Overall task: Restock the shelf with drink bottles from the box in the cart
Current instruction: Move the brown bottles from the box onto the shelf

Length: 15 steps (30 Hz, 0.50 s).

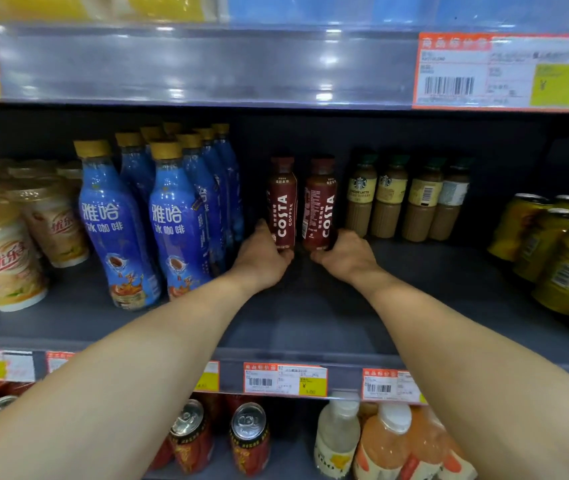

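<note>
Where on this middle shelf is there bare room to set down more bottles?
Bare shelf runs from the Costa bottles forward to the edge, between the blue bottles and the yellow cans; also before the Starbucks bottles. The left end, with cups, is crowded.

On the shelf (pixel 311 317) the left Costa bottle (pixel 282 202) and the right Costa bottle (pixel 321 206) stood side by side near the back, with the left hand (pixel 262 258) round the base of one and the right hand (pixel 345 254) round the base of the other. Left of them stood rows of tall bottles (pixel 116 223) and, farther left, cups (pixel 2 258); to their right was a row of latte bottles (pixel 404 199), then cans (pixel 560 258) nearer the front. Price tags (pixel 285 379) sat on the shelf's front edge, with lower cans (pixel 248 438) beneath.
</note>
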### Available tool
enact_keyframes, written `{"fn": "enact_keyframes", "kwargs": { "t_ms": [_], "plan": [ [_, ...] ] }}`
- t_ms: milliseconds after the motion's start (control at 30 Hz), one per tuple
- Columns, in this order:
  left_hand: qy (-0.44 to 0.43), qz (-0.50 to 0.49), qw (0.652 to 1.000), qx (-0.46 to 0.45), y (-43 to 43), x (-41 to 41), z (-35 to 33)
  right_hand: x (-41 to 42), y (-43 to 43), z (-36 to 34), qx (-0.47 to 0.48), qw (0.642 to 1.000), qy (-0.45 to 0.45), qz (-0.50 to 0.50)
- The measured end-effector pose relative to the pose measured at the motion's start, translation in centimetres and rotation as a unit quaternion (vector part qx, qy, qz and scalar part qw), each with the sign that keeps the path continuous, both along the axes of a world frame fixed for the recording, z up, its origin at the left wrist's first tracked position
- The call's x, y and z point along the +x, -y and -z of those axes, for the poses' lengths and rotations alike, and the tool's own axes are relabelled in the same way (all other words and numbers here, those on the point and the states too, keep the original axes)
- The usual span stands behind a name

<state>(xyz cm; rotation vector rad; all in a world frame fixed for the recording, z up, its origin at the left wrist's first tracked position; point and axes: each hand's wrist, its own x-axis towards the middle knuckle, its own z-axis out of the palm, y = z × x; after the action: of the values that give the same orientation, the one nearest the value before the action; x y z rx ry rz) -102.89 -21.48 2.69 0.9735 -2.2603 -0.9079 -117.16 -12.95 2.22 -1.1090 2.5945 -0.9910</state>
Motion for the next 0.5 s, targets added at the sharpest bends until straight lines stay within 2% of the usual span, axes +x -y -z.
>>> {"fn": "enact_keyframes", "kwargs": {
  "t_ms": [267,367,500],
  "plan": [
    [0.103,-0.002,0.992,-0.075,-3.4,4.9,0.1,2.6,-4.5,0.0,0.074,0.995,-0.065,-0.006],
    [0.105,0.030,0.988,-0.108,-5.8,7.3,-0.2,4.4,-7.4,-1.0,0.096,0.992,-0.078,-0.010],
    [0.086,0.054,0.986,-0.129,-9.4,10.7,-1.3,7.4,-12.6,-2.0,0.074,0.990,-0.118,-0.012]
  ]
}}
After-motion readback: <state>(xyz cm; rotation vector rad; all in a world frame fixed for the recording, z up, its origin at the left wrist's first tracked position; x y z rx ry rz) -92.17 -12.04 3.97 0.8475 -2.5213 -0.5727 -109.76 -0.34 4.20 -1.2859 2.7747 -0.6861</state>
